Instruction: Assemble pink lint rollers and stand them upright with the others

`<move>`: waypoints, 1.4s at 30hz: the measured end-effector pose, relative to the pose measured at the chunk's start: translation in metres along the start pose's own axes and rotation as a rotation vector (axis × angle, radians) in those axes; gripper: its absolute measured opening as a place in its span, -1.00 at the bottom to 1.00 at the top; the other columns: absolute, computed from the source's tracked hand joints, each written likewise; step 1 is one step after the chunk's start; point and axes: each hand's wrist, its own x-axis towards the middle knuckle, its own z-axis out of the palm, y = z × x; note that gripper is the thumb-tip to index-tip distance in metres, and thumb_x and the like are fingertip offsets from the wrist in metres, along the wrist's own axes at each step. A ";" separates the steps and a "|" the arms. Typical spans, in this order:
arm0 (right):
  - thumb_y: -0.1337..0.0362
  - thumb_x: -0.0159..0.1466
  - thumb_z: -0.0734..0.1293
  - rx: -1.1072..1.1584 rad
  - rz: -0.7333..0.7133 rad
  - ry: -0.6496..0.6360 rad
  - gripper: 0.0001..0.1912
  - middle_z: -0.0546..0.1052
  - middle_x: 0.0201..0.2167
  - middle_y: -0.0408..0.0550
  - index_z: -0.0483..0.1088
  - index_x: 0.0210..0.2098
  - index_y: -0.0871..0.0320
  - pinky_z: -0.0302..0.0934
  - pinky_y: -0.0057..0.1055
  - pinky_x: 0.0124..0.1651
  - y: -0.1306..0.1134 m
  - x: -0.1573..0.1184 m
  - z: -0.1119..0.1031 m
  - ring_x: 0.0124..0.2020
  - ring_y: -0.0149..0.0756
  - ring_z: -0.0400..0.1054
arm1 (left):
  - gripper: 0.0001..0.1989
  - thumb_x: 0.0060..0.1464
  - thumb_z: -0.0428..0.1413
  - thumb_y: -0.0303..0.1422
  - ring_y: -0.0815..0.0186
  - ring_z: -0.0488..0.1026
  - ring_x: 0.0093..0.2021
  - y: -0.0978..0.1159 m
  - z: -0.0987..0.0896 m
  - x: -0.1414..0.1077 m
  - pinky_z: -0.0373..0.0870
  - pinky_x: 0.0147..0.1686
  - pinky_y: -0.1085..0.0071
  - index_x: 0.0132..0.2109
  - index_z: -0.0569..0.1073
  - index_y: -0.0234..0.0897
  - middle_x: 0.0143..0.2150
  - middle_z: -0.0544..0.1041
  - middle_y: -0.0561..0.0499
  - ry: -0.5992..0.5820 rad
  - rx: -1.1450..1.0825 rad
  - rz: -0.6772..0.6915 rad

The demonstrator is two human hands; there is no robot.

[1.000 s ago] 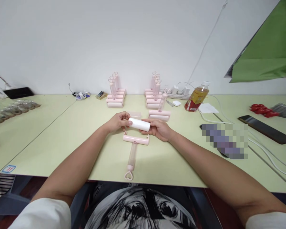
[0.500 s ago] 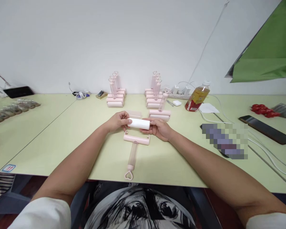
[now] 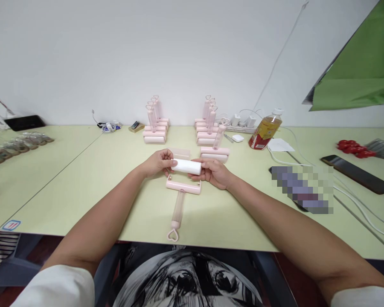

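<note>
A white lint roller refill [image 3: 187, 166] is held level just above the table, one end in each hand. My left hand [image 3: 160, 163] pinches its left end, thumb on top. Around the right end close the fingers of my right hand [image 3: 213, 173]. Right below the refill lies a pink lint roller handle [image 3: 178, 204], its holder towards the refill and its heart-shaped loop towards me. Behind my hands a translucent pink cover [image 3: 180, 153] rests on the table, partly hidden by the refill.
Assembled pink lint rollers stand in a left row [image 3: 155, 138] and a right row [image 3: 214, 154]. On the right are a drink bottle [image 3: 265, 130], white cables, a black phone [image 3: 358, 174] and red items [image 3: 355, 148]. Wrapped items [image 3: 19, 147] lie far left.
</note>
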 end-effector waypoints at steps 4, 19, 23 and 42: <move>0.47 0.20 0.25 -0.024 0.004 0.015 -0.70 0.64 -0.32 0.12 0.39 -0.06 0.30 0.55 -0.25 -0.28 -0.001 0.000 -0.002 -0.33 -0.11 0.60 | -0.47 -0.24 0.43 -0.15 0.29 0.54 -0.56 0.000 0.001 0.000 0.46 -0.68 0.48 -0.30 0.29 -0.30 -0.50 0.43 0.12 0.003 -0.002 0.006; 0.42 0.13 0.42 0.003 -0.093 -0.063 -0.76 0.62 -0.22 0.04 0.45 -0.18 0.21 0.54 -0.16 -0.18 0.002 -0.001 -0.004 -0.30 -0.15 0.59 | -0.46 -0.29 0.45 -0.21 0.30 0.56 -0.48 0.013 0.003 -0.006 0.50 -0.64 0.46 -0.29 0.30 -0.30 -0.42 0.38 0.15 0.035 0.006 0.027; 0.44 0.14 0.39 0.014 -0.103 -0.051 -0.76 0.61 -0.22 0.02 0.47 -0.17 0.21 0.54 -0.16 -0.17 0.003 0.001 -0.006 -0.32 -0.19 0.58 | -0.45 -0.30 0.45 -0.23 0.29 0.57 -0.44 0.011 0.004 -0.005 0.53 -0.59 0.44 -0.26 0.30 -0.30 -0.36 0.41 0.12 0.054 0.005 0.063; 0.58 -0.03 0.21 0.077 -0.059 0.060 -0.55 0.58 -0.16 0.02 0.51 -0.19 0.21 0.52 -0.09 -0.07 0.000 0.000 0.004 -0.14 -0.20 0.49 | -0.50 -0.25 0.41 -0.19 0.37 0.52 -0.43 0.010 0.002 -0.003 0.52 -0.54 0.46 -0.29 0.32 -0.30 -0.35 0.40 0.11 0.156 0.091 0.137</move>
